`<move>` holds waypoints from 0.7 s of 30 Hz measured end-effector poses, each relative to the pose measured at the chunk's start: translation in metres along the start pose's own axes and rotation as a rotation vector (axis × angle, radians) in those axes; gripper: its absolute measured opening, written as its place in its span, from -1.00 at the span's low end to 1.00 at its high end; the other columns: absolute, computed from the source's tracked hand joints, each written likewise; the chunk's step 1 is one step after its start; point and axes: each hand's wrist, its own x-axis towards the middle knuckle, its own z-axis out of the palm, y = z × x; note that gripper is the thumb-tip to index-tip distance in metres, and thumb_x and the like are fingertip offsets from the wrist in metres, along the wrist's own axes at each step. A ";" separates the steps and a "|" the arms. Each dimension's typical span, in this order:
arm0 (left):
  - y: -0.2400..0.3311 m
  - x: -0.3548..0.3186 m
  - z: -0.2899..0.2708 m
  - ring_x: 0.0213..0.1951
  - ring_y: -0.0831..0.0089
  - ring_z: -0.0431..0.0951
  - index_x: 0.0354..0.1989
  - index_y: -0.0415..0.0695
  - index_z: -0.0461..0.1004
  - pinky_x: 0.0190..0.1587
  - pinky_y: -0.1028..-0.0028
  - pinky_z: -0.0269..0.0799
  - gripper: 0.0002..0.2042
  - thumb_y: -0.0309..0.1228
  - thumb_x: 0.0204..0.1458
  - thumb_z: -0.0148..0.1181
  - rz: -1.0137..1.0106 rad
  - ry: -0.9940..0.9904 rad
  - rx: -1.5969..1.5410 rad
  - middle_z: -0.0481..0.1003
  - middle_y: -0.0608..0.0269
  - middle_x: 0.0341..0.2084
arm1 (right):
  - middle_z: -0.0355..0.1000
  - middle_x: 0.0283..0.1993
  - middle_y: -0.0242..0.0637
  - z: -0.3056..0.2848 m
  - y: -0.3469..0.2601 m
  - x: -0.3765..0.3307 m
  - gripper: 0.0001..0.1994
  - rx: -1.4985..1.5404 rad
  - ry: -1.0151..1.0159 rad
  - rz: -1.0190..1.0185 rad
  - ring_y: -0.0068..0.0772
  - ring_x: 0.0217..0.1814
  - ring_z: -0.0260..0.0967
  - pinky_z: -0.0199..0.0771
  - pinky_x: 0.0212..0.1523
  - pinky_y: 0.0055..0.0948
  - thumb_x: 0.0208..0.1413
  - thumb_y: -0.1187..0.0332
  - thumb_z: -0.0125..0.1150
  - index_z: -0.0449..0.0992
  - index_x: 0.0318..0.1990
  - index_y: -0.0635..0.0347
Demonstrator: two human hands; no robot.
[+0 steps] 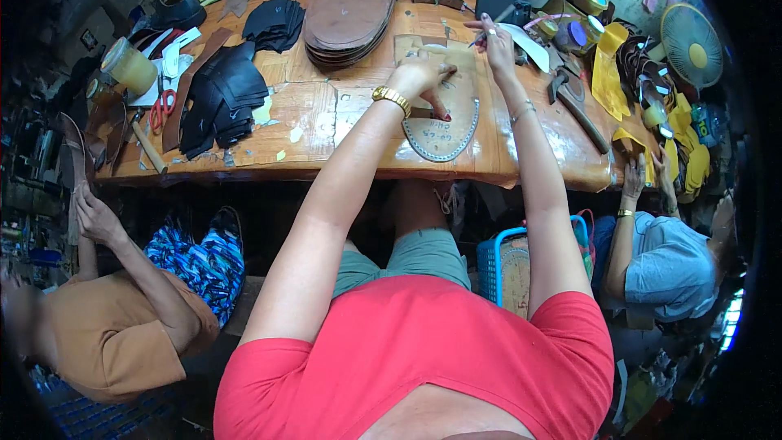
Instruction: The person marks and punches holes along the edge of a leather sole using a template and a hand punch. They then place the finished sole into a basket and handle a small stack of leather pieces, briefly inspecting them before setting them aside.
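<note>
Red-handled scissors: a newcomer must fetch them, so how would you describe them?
On the wooden table, find the larger black pile at left. Left of it, past a brown strip, lie the scissors; their bright red handles stand out among brown and pale neighbours.

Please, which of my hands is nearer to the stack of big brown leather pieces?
Left. Your left hand is on the tan pattern piece, to the right of the stack of big brown leather pieces; your right hand is farther right.
</note>
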 end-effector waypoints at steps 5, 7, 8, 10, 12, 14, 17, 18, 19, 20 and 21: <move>0.012 -0.001 -0.007 0.22 -0.13 0.22 0.35 0.22 0.11 0.21 0.20 0.23 0.19 0.18 -0.68 0.52 -0.006 -0.007 0.036 0.13 -0.28 0.24 | 0.42 -0.49 -0.40 0.046 0.017 0.034 -0.64 0.167 -0.191 0.051 -0.65 -0.46 0.37 0.43 -0.41 -0.63 0.32 0.16 -0.08 0.55 -0.19 0.27; 0.003 0.003 -0.001 0.21 -0.13 0.24 0.33 0.21 0.15 0.20 0.20 0.23 0.19 0.20 -0.71 0.52 -0.006 -0.022 -0.033 0.18 -0.29 0.20 | 0.48 -0.41 -0.30 0.069 0.014 0.041 -0.74 0.207 -0.283 0.070 -0.58 -0.40 0.45 0.52 -0.37 -0.58 0.29 0.26 -0.02 0.50 -0.17 0.29; -0.001 0.005 0.002 0.19 -0.13 0.25 0.32 0.21 0.17 0.20 0.19 0.24 0.18 0.22 -0.72 0.51 -0.030 -0.009 -0.015 0.20 -0.28 0.18 | 0.50 -0.38 -0.26 0.077 0.012 0.044 -0.79 0.182 -0.311 0.055 -0.54 -0.38 0.48 0.55 -0.36 -0.56 0.27 0.32 0.02 0.49 -0.17 0.30; 0.004 0.000 0.001 0.17 -0.12 0.28 0.29 0.20 0.22 0.19 0.19 0.25 0.17 0.24 -0.75 0.50 -0.068 0.013 0.021 0.24 -0.27 0.14 | 0.51 -0.33 -0.20 0.089 0.013 0.046 -0.87 0.145 -0.340 0.029 -0.47 -0.36 0.52 0.58 -0.35 -0.53 0.22 0.43 0.08 0.46 -0.19 0.33; 0.006 -0.003 0.001 0.15 -0.10 0.30 0.27 0.17 0.26 0.17 0.19 0.27 0.16 0.26 -0.77 0.49 -0.068 0.057 0.063 0.27 -0.25 0.12 | 0.52 -0.31 -0.17 0.098 0.016 0.048 -0.93 0.121 -0.348 0.001 -0.42 -0.36 0.54 0.58 -0.36 -0.51 0.16 0.54 0.12 0.44 -0.23 0.36; 0.008 -0.002 0.000 0.14 -0.09 0.31 0.26 0.15 0.29 0.16 0.19 0.28 0.16 0.28 -0.78 0.48 -0.069 0.064 0.100 0.28 -0.23 0.11 | 0.52 -0.37 -0.18 0.104 0.028 0.053 -0.94 0.085 -0.342 -0.097 -0.38 -0.37 0.55 0.57 -0.37 -0.46 0.09 0.59 0.16 0.46 -0.28 0.36; 0.008 0.005 0.002 0.14 -0.07 0.32 0.24 0.13 0.32 0.16 0.19 0.29 0.15 0.29 -0.79 0.47 -0.078 0.031 0.121 0.27 -0.22 0.12 | 0.53 -0.47 -0.17 0.108 0.045 0.061 -0.95 -0.026 -0.296 -0.240 -0.36 -0.40 0.54 0.52 -0.37 -0.42 0.01 0.54 0.24 0.51 -0.37 0.34; 0.007 0.005 0.003 0.14 -0.07 0.32 0.23 0.12 0.33 0.16 0.19 0.28 0.15 0.29 -0.79 0.47 -0.092 0.030 0.116 0.27 -0.23 0.12 | 0.53 -0.47 -0.14 0.111 0.042 0.059 -0.93 -0.119 -0.273 -0.283 -0.32 -0.40 0.54 0.51 -0.36 -0.38 -0.01 0.53 0.26 0.52 -0.38 0.34; 0.005 0.005 0.005 0.14 -0.06 0.32 0.22 0.10 0.34 0.16 0.19 0.28 0.15 0.30 -0.80 0.46 -0.105 0.028 0.111 0.27 -0.23 0.13 | 0.53 -0.47 -0.11 0.114 0.039 0.058 -0.91 -0.213 -0.248 -0.325 -0.27 -0.40 0.53 0.49 -0.34 -0.34 -0.04 0.51 0.28 0.52 -0.38 0.34; 0.004 0.005 0.006 0.14 -0.06 0.32 0.21 0.08 0.35 0.16 0.19 0.28 0.15 0.30 -0.80 0.46 -0.103 0.023 0.105 0.27 -0.23 0.13 | 0.53 -0.46 -0.09 0.115 0.035 0.056 -0.90 -0.252 -0.252 -0.347 -0.23 -0.40 0.52 0.48 -0.34 -0.32 -0.04 0.50 0.28 0.52 -0.38 0.34; 0.002 0.002 0.003 0.14 -0.06 0.33 0.20 0.06 0.35 0.16 0.19 0.28 0.15 0.30 -0.80 0.46 -0.109 0.016 0.097 0.27 -0.24 0.13 | 0.52 -0.45 -0.06 0.116 0.020 0.048 -0.89 -0.286 -0.263 -0.369 -0.18 -0.40 0.51 0.47 -0.33 -0.29 -0.05 0.48 0.28 0.52 -0.37 0.34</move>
